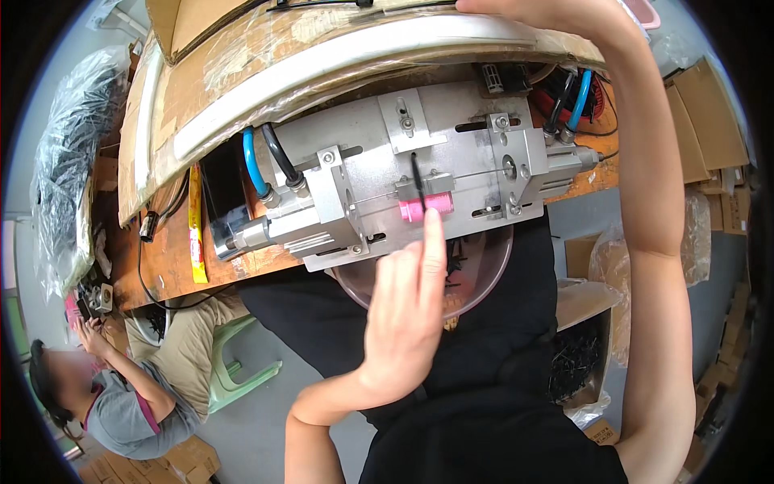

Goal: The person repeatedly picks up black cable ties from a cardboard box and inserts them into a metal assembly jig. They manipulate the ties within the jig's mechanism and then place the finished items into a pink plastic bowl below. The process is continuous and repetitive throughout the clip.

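My left hand point(403, 319) reaches up from below with its index finger stretched out and the other fingers partly bent. That fingertip is at a pink cylindrical piece point(414, 209) on a metal fixture point(302, 141), beside the lower end of a thin black stick-like part point(417, 179). The black part lies across a small metal block in the fixture's middle. At the top edge, my right hand point(524, 10) is partly cut off. Its visible fingertip is by a thin dark rod point(407, 10) on the cardboard-covered ledge; its grip is hidden.
Air cylinders with blue hoses point(253, 161) flank the fixture on the wooden table point(173, 266). A clear bowl point(492, 274) sits below its front edge. A box of black parts point(576, 355) stands at right. Another person point(137, 403) works at left, near a green stool point(234, 367).
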Action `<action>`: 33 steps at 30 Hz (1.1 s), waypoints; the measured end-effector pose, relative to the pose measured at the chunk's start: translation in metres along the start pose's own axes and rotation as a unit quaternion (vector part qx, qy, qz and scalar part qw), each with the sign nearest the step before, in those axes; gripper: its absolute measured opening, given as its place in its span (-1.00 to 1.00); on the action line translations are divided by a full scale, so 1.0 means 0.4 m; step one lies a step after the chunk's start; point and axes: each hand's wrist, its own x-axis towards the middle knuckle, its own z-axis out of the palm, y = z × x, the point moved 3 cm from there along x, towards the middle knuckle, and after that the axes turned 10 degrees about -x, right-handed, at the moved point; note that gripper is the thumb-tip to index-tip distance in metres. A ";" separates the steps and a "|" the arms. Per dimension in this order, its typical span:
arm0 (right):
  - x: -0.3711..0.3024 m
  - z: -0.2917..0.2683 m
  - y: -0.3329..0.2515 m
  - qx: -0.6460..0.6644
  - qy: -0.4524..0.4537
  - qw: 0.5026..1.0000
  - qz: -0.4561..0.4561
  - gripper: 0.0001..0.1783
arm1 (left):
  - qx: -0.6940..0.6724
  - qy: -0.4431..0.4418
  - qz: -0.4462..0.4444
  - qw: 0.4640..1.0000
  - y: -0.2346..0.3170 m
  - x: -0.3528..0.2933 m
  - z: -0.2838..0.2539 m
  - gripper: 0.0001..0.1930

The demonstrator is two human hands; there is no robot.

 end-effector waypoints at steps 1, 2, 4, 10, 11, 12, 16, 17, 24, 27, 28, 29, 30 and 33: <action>-0.005 -0.017 -0.015 0.024 -0.019 1.000 0.007 -0.82 | 0.039 -0.015 -0.009 0.999 0.006 -0.003 0.017 -0.23; -0.013 -0.034 -0.024 0.046 -0.039 0.998 0.018 -0.82 | 0.067 -0.031 -0.021 0.997 0.000 -0.004 0.039 -0.22; -0.050 -0.029 -0.009 0.151 -0.018 0.985 0.078 -0.83 | 0.089 -0.042 -0.029 0.995 -0.008 0.006 0.054 -0.23; -0.259 -0.006 0.023 0.408 0.177 0.890 0.103 -0.79 | 0.125 -0.078 -0.005 0.989 -0.005 0.031 0.046 -0.24; -0.269 0.027 -0.043 0.406 0.198 0.887 0.096 -0.75 | 0.129 -0.082 -0.023 0.988 -0.017 0.021 0.039 -0.25; -0.302 0.042 -0.097 0.377 0.214 0.898 0.080 -0.70 | 0.117 -0.086 -0.024 0.989 -0.015 0.024 0.030 -0.26; -0.397 0.168 -0.265 0.293 0.209 0.933 0.029 -0.44 | 0.047 -0.016 -0.025 0.998 -0.018 0.104 -0.057 -0.37; -0.408 0.194 -0.296 0.276 0.196 0.940 0.034 -0.37 | 0.069 0.059 0.026 0.995 -0.024 0.165 -0.091 -0.44; -0.393 0.310 -0.362 0.289 0.161 0.943 0.019 -0.22 | 0.073 0.023 -0.052 0.996 -0.137 0.430 -0.232 -0.68; -0.383 0.311 -0.353 0.282 0.150 0.947 0.031 -0.20 | 0.021 -0.012 -0.082 0.996 -0.086 0.412 -0.246 -0.73; -0.381 0.310 -0.353 0.277 0.149 0.949 0.033 -0.21 | -0.001 -0.023 -0.098 0.995 -0.077 0.410 -0.255 -0.75; -0.381 0.309 -0.352 0.275 0.144 0.950 0.035 -0.21 | -0.002 -0.005 -0.089 0.996 -0.068 0.399 -0.247 -0.76; -0.382 0.308 -0.351 0.274 0.140 0.951 0.036 -0.21 | -0.012 0.015 -0.077 0.997 -0.065 0.386 -0.249 -0.78; -0.383 0.301 -0.348 0.266 0.127 0.955 0.043 -0.22 | 0.006 0.097 -0.007 0.995 -0.069 0.319 -0.226 -0.72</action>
